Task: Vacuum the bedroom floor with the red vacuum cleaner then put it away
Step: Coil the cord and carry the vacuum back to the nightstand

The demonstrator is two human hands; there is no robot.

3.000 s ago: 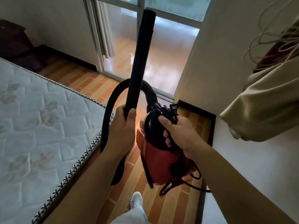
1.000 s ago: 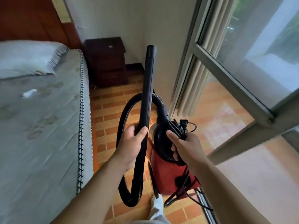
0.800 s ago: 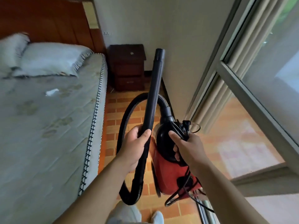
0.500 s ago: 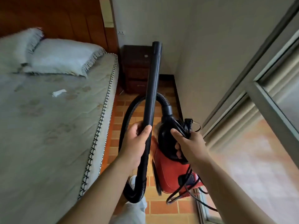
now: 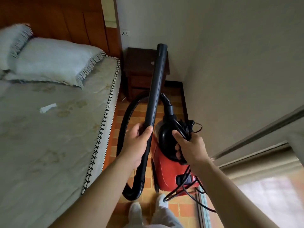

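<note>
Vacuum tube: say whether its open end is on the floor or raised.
Raised. The left hand grips the tube, its open end up before the nightstand, off the floor.

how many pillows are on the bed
2. The large pillow lies at the head of the bed, below the headboard. The second pillow sits left of it, cut off by the frame's edge. More may lie out of view.
</note>
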